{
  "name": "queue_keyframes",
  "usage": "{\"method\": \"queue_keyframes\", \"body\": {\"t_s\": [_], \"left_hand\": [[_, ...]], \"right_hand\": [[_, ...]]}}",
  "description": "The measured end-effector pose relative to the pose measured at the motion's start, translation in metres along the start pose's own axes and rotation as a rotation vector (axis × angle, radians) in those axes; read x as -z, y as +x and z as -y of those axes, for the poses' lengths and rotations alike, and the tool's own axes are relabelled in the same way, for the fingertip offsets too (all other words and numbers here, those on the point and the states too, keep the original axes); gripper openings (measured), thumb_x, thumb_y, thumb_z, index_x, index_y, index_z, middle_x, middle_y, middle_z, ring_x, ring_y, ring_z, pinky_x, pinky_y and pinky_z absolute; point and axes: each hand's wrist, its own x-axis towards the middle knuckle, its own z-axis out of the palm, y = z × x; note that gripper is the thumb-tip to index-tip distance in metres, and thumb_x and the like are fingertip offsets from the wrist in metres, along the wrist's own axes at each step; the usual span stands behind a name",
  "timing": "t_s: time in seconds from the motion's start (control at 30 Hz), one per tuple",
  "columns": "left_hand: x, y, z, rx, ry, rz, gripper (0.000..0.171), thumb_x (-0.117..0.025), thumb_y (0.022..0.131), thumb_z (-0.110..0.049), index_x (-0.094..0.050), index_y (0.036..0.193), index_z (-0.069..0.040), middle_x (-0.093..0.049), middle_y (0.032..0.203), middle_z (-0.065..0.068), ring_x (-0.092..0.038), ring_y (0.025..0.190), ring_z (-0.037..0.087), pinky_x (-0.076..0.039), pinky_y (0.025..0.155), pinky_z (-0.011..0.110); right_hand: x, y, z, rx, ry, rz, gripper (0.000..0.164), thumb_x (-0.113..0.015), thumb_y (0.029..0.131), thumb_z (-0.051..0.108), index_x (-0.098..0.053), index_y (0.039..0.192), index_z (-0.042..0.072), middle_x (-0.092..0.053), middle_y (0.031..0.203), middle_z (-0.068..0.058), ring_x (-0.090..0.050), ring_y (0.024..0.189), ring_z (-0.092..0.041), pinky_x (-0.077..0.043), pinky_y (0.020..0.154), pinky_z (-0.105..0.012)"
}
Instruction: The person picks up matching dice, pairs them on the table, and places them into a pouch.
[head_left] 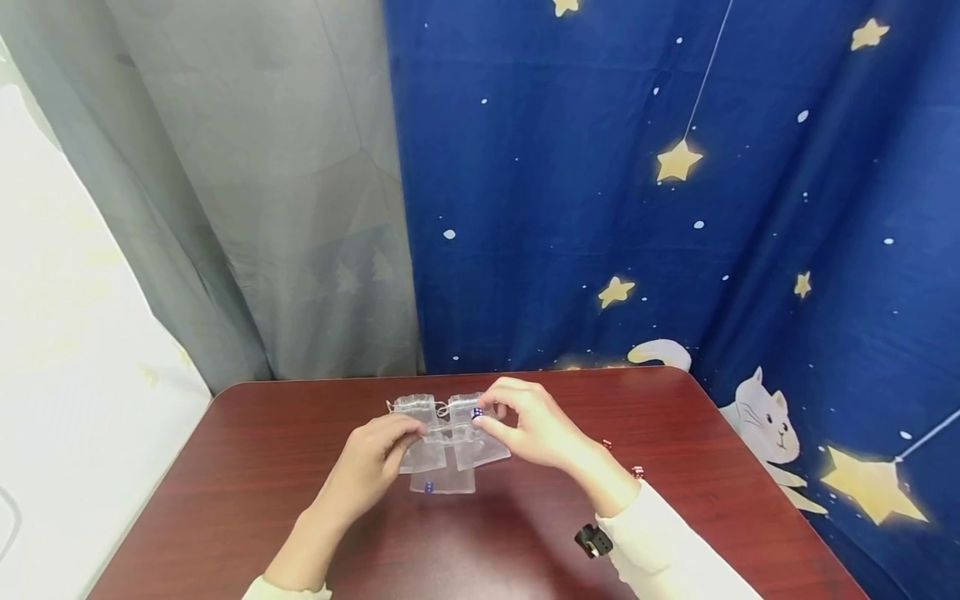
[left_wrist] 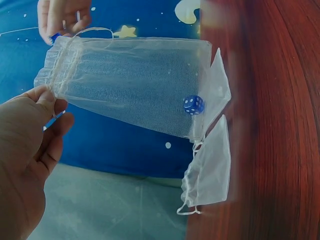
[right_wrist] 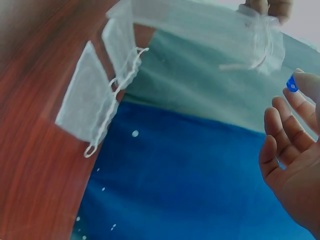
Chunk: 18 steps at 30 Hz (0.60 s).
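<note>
My left hand [head_left: 367, 458] pinches the gathered mouth of a sheer white drawstring pouch [left_wrist: 135, 80] between thumb and fingers. A blue die [left_wrist: 193, 105] with white pips sits inside, at the pouch's bottom end. Beside the mouth, my right hand [head_left: 536, 425] pinches a second blue die [right_wrist: 292, 84] between thumb and forefinger, its other fingers loosely bent. In the right wrist view this die is apart from the pouch. Two more sheer pouches, one nearer [right_wrist: 85, 100] and one farther [right_wrist: 120, 50], lie on the table behind the held one.
On the reddish-brown table [head_left: 465, 550], two red dice lie right of my right forearm, one nearer [head_left: 637, 472] and one farther [head_left: 607, 443]. A blue starry curtain [head_left: 540, 208] and a grey curtain [head_left: 300, 208] hang behind the table. A small black device [head_left: 594, 540] is at my right wrist.
</note>
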Motion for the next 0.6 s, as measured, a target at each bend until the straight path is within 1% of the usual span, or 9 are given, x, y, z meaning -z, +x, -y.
{"method": "queue_keyframes", "body": {"t_s": [0.1,0.23,0.4,0.53,0.6], "left_hand": [[-0.002,0.000,0.000,0.002,-0.004,-0.002,0.030,-0.079,0.074,0.015,-0.075,0.093,-0.008,-0.074,0.094,-0.002,-0.070,0.088,0.018,-0.055,0.082,0.028],[-0.003,0.001,0.000,-0.004,-0.007,0.002,0.029,-0.078,0.075,0.014,-0.075,0.093,-0.008,-0.074,0.093,-0.002,-0.070,0.086,0.017,-0.055,0.081,0.027],[-0.003,0.001,-0.001,0.001,-0.036,0.011,0.026,-0.076,0.079,0.013,-0.074,0.095,-0.007,-0.073,0.094,-0.001,-0.070,0.087,0.015,-0.054,0.083,0.020],[-0.003,0.000,0.000,0.004,-0.051,0.008,0.026,-0.075,0.079,0.015,-0.074,0.095,-0.005,-0.073,0.093,0.001,-0.071,0.086,0.016,-0.054,0.083,0.018],[-0.003,0.000,0.000,0.003,-0.049,0.000,0.028,-0.076,0.077,0.017,-0.074,0.094,-0.005,-0.073,0.093,0.000,-0.071,0.085,0.016,-0.054,0.083,0.018]], "right_hand": [[-0.002,0.004,0.006,0.020,0.012,0.016,0.015,-0.081,0.087,0.016,-0.074,0.099,0.012,-0.067,0.089,0.003,-0.059,0.075,-0.013,-0.049,0.064,-0.021],[-0.006,0.008,0.010,0.015,0.015,0.035,0.016,-0.081,0.087,0.017,-0.074,0.101,0.011,-0.069,0.094,0.000,-0.060,0.075,-0.015,-0.047,0.061,-0.018],[-0.009,0.008,0.012,0.019,0.021,0.039,0.017,-0.081,0.087,0.018,-0.074,0.101,0.012,-0.069,0.097,0.003,-0.061,0.079,-0.013,-0.051,0.067,-0.021],[-0.010,0.007,0.011,0.017,0.027,0.033,0.019,-0.082,0.087,0.019,-0.074,0.102,0.012,-0.069,0.097,0.004,-0.061,0.079,-0.014,-0.050,0.066,-0.020],[-0.011,0.005,0.009,0.013,0.027,0.029,0.021,-0.082,0.086,0.020,-0.074,0.104,0.012,-0.068,0.096,0.004,-0.062,0.080,-0.016,-0.049,0.064,-0.022]]}}
